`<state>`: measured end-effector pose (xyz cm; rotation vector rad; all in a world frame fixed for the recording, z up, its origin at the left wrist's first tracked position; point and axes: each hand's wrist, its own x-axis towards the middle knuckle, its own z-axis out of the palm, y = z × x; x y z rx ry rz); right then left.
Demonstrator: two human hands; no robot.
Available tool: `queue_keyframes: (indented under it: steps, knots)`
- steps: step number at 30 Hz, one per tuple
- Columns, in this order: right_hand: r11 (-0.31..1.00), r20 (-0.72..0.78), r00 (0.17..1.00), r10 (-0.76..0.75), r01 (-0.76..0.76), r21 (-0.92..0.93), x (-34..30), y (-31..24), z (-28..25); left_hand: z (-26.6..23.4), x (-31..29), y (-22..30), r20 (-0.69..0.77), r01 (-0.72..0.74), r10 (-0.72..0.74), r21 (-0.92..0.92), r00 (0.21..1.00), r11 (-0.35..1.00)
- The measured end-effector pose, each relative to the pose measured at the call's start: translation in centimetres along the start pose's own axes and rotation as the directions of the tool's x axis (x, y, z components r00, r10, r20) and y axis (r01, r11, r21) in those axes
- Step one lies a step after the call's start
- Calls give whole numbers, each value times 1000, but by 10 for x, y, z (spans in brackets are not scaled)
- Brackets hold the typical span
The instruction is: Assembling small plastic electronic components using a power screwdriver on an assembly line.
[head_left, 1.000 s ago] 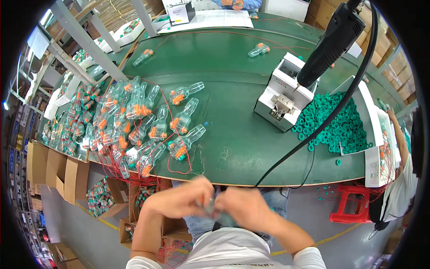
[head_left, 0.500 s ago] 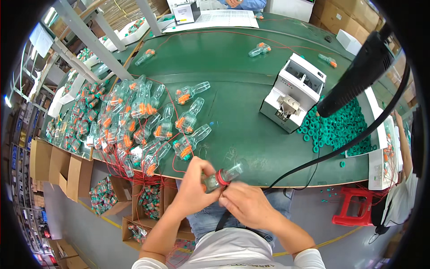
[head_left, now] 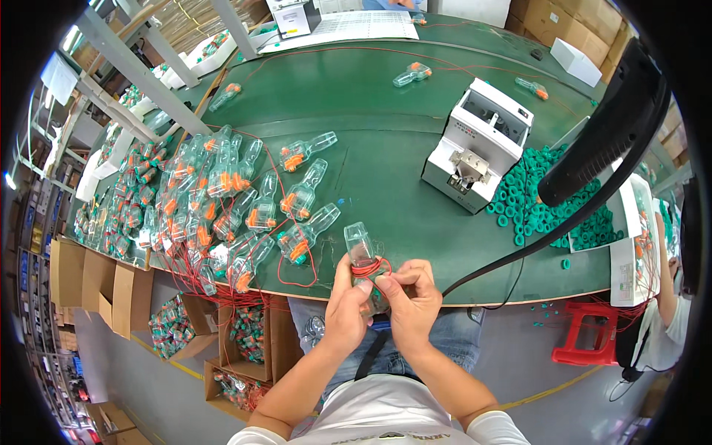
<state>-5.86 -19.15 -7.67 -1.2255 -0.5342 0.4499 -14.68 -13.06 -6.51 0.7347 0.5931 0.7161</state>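
Note:
At the near edge of the table, a clear plastic bottle-shaped housing points away from me. Thin red wire is wound in several turns round its middle. My left hand is closed round the housing's lower left side. From the other side, my right hand pinches with thumb and fingers at the wire coil. Part of the housing's lower end is hidden between the hands. To the left lie several similar clear housings with orange inner parts, and a loop of red wire runs down from them.
A white and black machine stands right of centre, beside a heap of green rings. A black arm-like device and its cable overhang the right side. Cardboard boxes sit below left; a red stool stands right.
The housing has swung from tilting right to pointing away from me. My right hand has come up alongside it, and my left hand has turned. The whole view has shifted slightly.

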Motion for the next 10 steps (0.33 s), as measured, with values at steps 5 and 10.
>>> queue_keyframes:
  steps: [5, 10]
  knots:
    - [973, 164, 986, -16, 53, -226, -13, -14, -16, 15, 3, 2, -84, -50, 52, 23, 995, 998]
    - [584, 704, 704, -93, 611, -534, 12, -14, -57, 1, 9, 1, 47, -100, 89, 349, 995, 932]
